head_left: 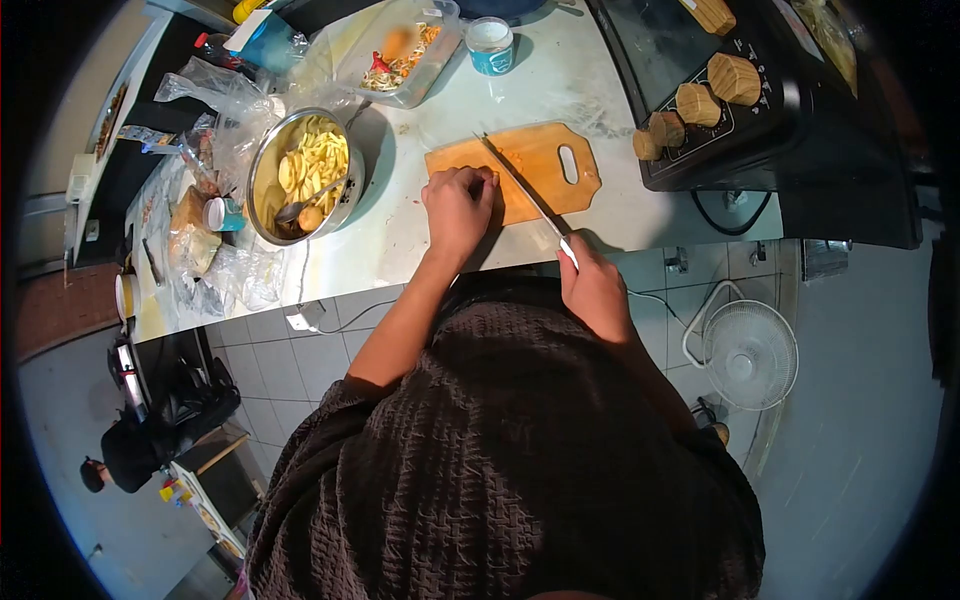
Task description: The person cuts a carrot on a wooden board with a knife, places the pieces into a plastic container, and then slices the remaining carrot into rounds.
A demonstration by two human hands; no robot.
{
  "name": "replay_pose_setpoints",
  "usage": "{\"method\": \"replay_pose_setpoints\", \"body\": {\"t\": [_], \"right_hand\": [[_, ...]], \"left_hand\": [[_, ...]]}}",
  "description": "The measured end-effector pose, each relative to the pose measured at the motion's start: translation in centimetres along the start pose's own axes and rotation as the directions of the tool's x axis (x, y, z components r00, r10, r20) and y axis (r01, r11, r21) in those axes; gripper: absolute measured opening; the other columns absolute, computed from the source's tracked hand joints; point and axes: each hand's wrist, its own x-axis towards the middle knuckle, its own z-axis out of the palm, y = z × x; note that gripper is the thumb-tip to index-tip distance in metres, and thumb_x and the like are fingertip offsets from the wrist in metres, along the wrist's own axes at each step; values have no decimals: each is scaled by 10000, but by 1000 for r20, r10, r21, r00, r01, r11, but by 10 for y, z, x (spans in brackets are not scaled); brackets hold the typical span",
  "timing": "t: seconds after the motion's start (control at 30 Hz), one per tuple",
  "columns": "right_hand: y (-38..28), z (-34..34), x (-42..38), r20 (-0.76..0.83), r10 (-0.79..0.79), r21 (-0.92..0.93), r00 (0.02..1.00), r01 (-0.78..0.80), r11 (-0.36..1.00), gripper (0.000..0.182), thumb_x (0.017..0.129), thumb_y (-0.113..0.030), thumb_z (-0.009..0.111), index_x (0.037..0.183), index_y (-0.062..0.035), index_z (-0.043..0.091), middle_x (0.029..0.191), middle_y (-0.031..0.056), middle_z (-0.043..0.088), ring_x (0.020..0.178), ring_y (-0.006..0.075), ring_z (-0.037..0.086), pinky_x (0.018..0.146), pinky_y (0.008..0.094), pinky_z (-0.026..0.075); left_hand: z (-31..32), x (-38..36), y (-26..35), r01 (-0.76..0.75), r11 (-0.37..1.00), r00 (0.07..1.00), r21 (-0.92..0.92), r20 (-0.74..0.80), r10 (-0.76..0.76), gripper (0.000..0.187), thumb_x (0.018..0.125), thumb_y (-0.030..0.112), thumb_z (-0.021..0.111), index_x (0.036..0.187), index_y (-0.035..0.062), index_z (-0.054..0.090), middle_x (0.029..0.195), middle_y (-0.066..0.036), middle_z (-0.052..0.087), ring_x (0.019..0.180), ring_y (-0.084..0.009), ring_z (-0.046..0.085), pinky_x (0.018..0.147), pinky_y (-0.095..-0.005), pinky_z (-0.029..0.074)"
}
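Note:
An orange cutting board point(525, 205) with an oval handle hole lies on the counter. My left hand point(459, 208) rests at the board's left part, its fingers curled together; whatever they hold is too hidden to name. In my right hand point(595, 285) is the white handle of a knife point(530, 192), whose long blade slants across the board, its tip near the far edge. Small orange bits lie beside the blade. Left of the board stands a metal bowl point(353, 190) of sliced pale yellow pieces with a spoon in it.
Behind the bowl sit a clear plastic container point(415, 92) of shredded food and a blue-white tub point(490, 50). Plastic bags point(225, 95) crowd the counter's left. A black appliance with wooden knobs point(733, 79) stands right. A white fan point(750, 355) is below the counter, and a person point(135, 455) is lower left.

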Motion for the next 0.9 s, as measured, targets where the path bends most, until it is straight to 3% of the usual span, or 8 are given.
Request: {"method": "replay_pose_setpoints", "body": {"t": [0.1, 0.33, 0.83, 0.9], "right_hand": [[0, 0, 1, -22, -20, -13, 1000, 20, 1000, 189, 952, -165, 580, 1091, -39, 554, 899, 249, 650, 841, 469, 622, 683, 530, 499], [-6, -2, -1, -3, -46, 72, 999, 47, 996, 199, 948, -158, 581, 1100, -30, 564, 912, 255, 651, 836, 472, 622, 684, 521, 502], [-10, -3, 3, 52, -24, -5, 998, 24, 1000, 282, 961, -212, 572, 1169, -21, 566, 868, 237, 653, 800, 444, 644, 681, 523, 513], [-13, -2, 7, 81, -2, -16, 997, 3, 1000, 283, 962, -210, 571, 1172, -20, 566, 868, 237, 654, 802, 446, 643, 682, 524, 511]], "left_hand": [[1, -1, -3, 7, 999, 1000, -34, 20, -6, 119, 837, 202, 726, 856, 87, 748, 844, -95, 683, 896, -299, 599, 817, -420, 415], [3, -1, -6, -66, 998, 998, 2, 10, 66, 132, 837, 207, 723, 848, 80, 757, 855, -98, 685, 914, -303, 600, 822, -422, 415], [2, -1, -9, -2, 996, 999, -93, 35, 5, 126, 831, 195, 729, 849, 74, 759, 872, -100, 704, 915, -309, 608, 827, -426, 430], [1, 0, -8, -70, 997, 997, -40, -22, 69, 140, 828, 197, 740, 839, 60, 762, 833, -121, 720, 841, -320, 646, 795, -407, 507]]}}
